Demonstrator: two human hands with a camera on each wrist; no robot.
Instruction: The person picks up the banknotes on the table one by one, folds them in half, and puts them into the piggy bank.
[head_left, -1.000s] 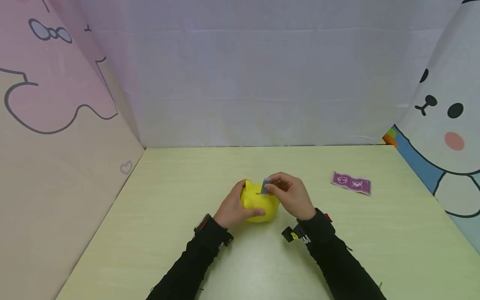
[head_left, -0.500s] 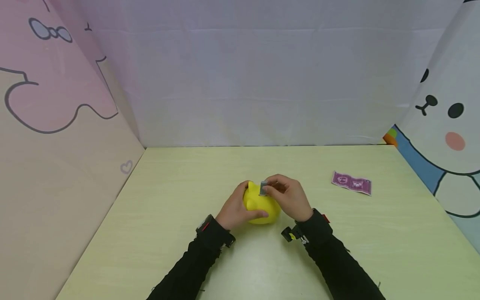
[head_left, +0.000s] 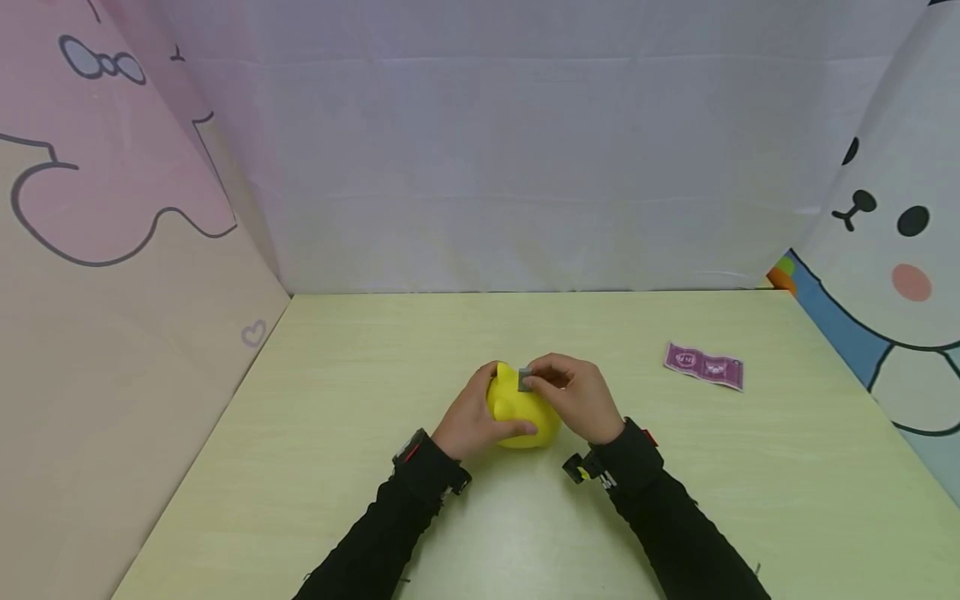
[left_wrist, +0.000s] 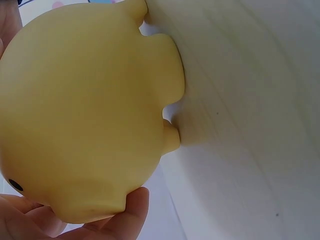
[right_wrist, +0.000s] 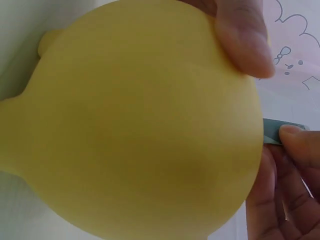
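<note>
Right-hand grip (head_left: 576, 398): thumb and fingers pinching a small grey-green slip (head_left: 522, 381). Slip is on top of the yellow piggy bank (head_left: 528, 408), standing upright, long axis roughly vertical, lower end meeting the pig's back; how much sits inside can't be seen. Left-hand grip (head_left: 474, 422): wrapped round the pig's head end, thumb on the near side, fingers round the snout (left_wrist: 87, 202). Pig is upright, nose to the left into that palm, long axis about left-right, feet down toward the counter (head_left: 375, 358), rounded rear to the right. Both wrists in black sleeves, each with a small device strapped on. Purple banknote (head_left: 703, 367) lies flat on the counter, off to the right and farther back, well apart from the hands; long axis near left-right, right end angled slightly toward the person. White backdrop (head_left: 480, 167) behind the counter's far edge, cartoon-printed panels on both sides.
</note>
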